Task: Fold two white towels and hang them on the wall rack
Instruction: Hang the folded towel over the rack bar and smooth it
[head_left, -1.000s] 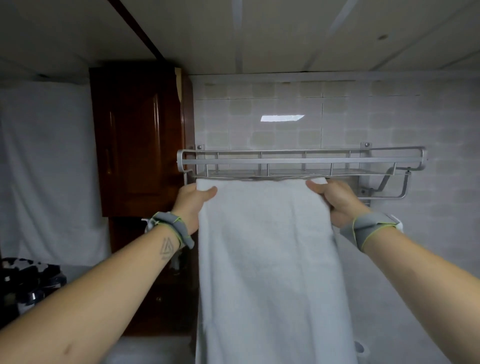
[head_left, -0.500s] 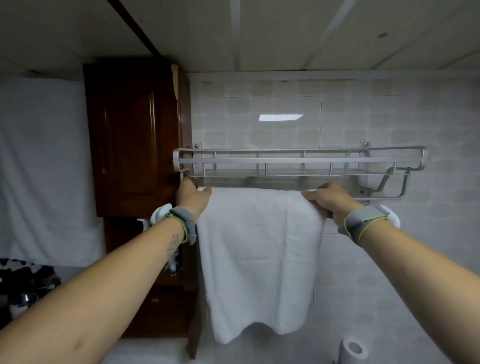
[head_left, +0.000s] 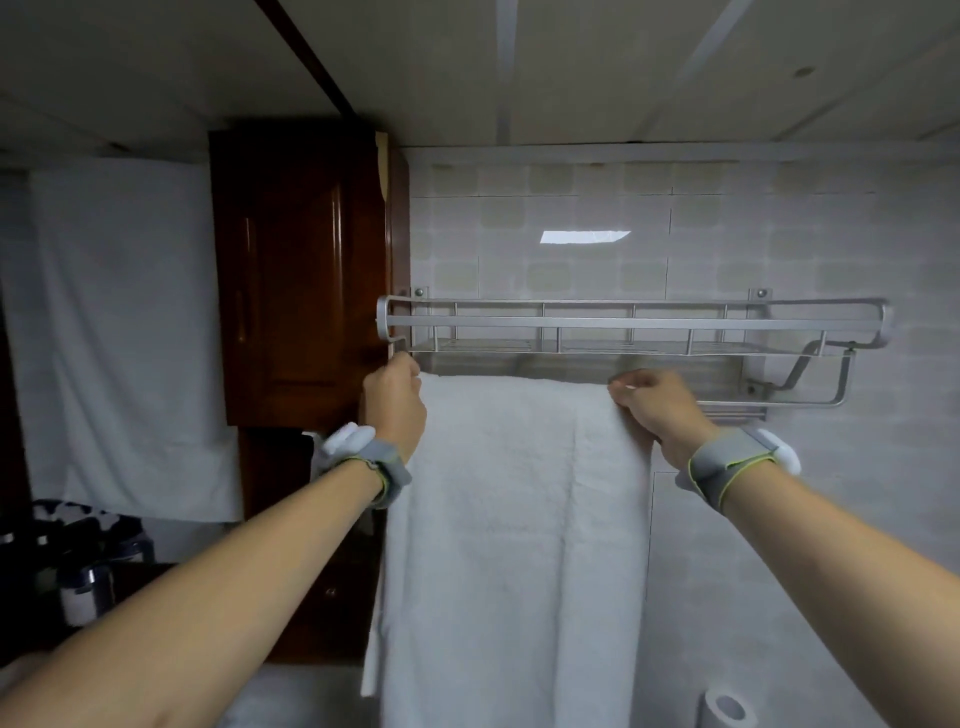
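White towel (head_left: 514, 519) draped over wall rack (head_left: 634, 325) bar. Left hand (head_left: 393, 402) pinches its 10 o'clock corner, right hand (head_left: 657, 408) its 2 o'clock edge. Risk: uneven drape, towel slides off on release.

A white towel (head_left: 514, 545) hangs draped over the metal wall rack's (head_left: 634, 325) lower bar; folds run lengthwise.

Fluffy cloth towel (head_left: 514, 519), matt metal rack (head_left: 634, 323), glossy wood cabinet (head_left: 301, 270).

Head camera faces the tiled wall (head_left: 727, 234) closely, tilted upward.
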